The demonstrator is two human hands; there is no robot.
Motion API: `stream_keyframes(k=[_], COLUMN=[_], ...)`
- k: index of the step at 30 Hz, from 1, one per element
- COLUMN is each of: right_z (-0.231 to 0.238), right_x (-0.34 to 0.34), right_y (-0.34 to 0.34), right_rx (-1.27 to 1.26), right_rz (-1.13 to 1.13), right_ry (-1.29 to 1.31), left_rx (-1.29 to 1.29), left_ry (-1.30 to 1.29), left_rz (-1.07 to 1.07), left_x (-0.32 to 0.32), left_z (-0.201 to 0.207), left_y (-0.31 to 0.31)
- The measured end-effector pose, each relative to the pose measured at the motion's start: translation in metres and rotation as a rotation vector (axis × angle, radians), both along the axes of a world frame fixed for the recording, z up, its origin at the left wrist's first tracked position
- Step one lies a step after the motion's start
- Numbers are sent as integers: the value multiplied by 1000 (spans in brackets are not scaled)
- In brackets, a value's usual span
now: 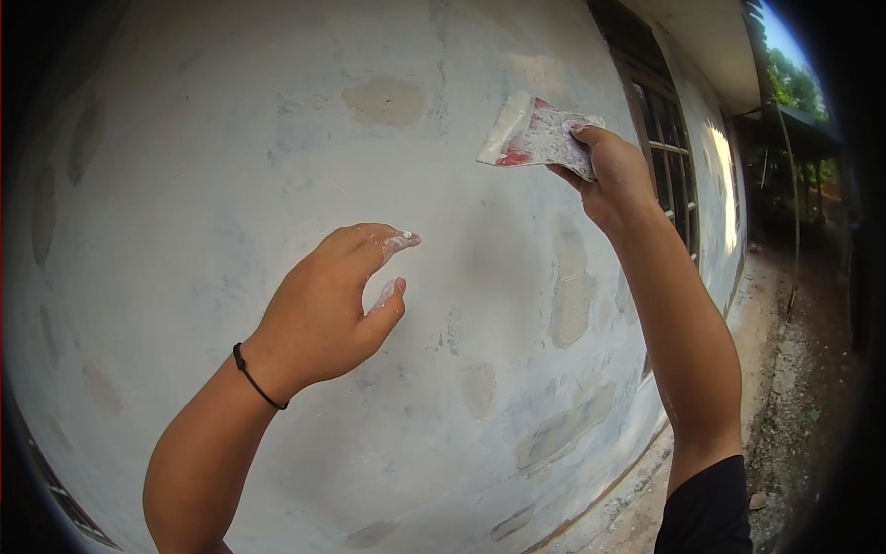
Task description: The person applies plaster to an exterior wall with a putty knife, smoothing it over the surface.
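Observation:
My right hand (614,171) grips a flat putty spreader (544,138), thumb on its near face and fingers behind. The spreader is red under smeared white putty, with a thick white band along its left edge. It is up near the wall (443,295); whether it touches the surface I cannot tell. My left hand (337,295) is raised lower and to the left in front of the wall, thumb and fingers apart, holding nothing. White putty coats its fingertips. A black cord is around the left wrist.
Grey-beige patches, such as one patch (383,100) high up and a long patch (570,286) at right, mark the whitish wall. A barred window (669,138) is set to the right. Below runs a concrete ledge (637,489) beside stony ground (798,415). A thin pole (794,212) stands farther off.

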State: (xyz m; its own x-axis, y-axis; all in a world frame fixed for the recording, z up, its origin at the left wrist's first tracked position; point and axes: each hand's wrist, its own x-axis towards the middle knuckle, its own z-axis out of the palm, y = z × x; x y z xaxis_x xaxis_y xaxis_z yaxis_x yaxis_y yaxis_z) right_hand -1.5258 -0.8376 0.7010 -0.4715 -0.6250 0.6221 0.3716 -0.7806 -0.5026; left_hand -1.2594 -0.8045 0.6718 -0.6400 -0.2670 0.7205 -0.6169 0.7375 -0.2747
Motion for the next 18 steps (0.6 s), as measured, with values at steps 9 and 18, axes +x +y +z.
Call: stream_keyframes(k=[9, 18], right_z=[91, 193], right_x=[-37, -75], right_y=[-43, -112], right_rx=[-151, -275], right_rz=[-138, -130], right_ry=[86, 158], left_rx=[-346, -491], left_ry=[-33, -63], left_rz=[121, 354], left_x=[-48, -88], left_z=[30, 76], left_y=[-48, -76])
